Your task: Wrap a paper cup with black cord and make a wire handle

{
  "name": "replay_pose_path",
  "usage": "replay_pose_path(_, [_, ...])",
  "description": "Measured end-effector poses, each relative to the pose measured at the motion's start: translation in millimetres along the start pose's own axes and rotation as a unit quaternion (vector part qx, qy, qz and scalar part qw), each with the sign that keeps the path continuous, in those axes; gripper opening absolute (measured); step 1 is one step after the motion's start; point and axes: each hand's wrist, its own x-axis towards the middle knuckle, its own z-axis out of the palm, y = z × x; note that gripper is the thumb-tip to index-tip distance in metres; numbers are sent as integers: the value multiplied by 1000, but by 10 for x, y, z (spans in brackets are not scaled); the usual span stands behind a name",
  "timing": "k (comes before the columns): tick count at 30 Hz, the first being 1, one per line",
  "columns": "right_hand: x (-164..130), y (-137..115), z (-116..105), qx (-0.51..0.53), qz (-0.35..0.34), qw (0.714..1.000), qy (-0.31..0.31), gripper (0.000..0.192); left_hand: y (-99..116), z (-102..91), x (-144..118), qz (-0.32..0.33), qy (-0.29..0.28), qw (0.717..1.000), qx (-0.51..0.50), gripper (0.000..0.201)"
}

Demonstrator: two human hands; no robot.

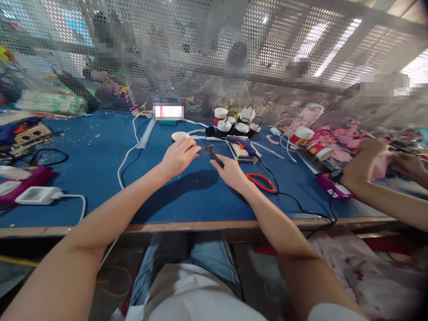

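Observation:
My left hand (180, 157) is closed at a small paper cup (180, 135), whose pale round top shows behind the knuckles. The fingers cover the cup's lower part, and the thumb side points right toward a thin black wire. In my right hand (231, 173) is a pair of dark-handled pliers (214, 155), their jaws pointing up and left toward the left fingertips. Whether the jaws grip the wire is too small to tell. Both hands are above the blue tabletop (187, 200).
Several paper cups (223, 127) with black wire handles stand behind. A blue glue gun (241, 143) rests on a wooden stand; a red loop-shaped handle (261, 182) lies beside my right wrist. Purple power strips (334, 187) and cables lie around. At right, another person's hands (364, 160) handle pink pieces.

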Motion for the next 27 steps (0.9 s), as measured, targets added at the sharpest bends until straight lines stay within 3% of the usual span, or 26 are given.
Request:
replay_pose_path(2, [-6, -10, 13, -1, -4, 1000, -1, 34, 24, 25, 3, -41, 1, 997, -60, 16])
replay_pose_path(4, [-7, -17, 24, -8, -8, 1000, -2, 34, 63, 57, 16, -179, 9, 962, -205, 14])
replay_pose_path(5, [-6, -18, 29, -14, -10, 1000, 0, 35, 83, 74, 27, -272, 11, 914, -300, 13])
replay_pose_path(7, [-4, -17, 34, -31, -12, 999, 8, 36, 116, 104, 54, -451, -5, 753, -479, 15])
replay_pose_path(8, [-3, -15, 35, -35, -12, 999, 10, 36, 126, 115, 68, -489, -15, 700, -520, 17])
replay_pose_path(9, [-2, -13, 36, -35, -13, 999, 10, 36, 134, 123, 81, -510, -22, 663, -548, 18])
replay_pose_path(10, [-2, -11, 36, -29, -16, 999, 8, 36, 139, 128, 91, -514, -24, 649, -560, 19])
replay_pose_path(18, [-29, -56, 51, 36, -25, 999, -21, 41, 201, 179, 80, -485, 37, 647, -588, 20])
replay_pose_path(22, [-38, -88, 11, 66, -1, 997, -36, 39, 216, 178, 48, -478, 0, 671, -567, 24])
replay_pose_path(24, [-30, -86, -25, 75, 29, 996, -36, 40, 207, 149, 28, -449, -42, 742, -495, 31])
replay_pose_path(27, [-10, -69, -67, 101, 76, 991, -33, 45, 164, 89, 1, -293, -23, 914, -279, 31])
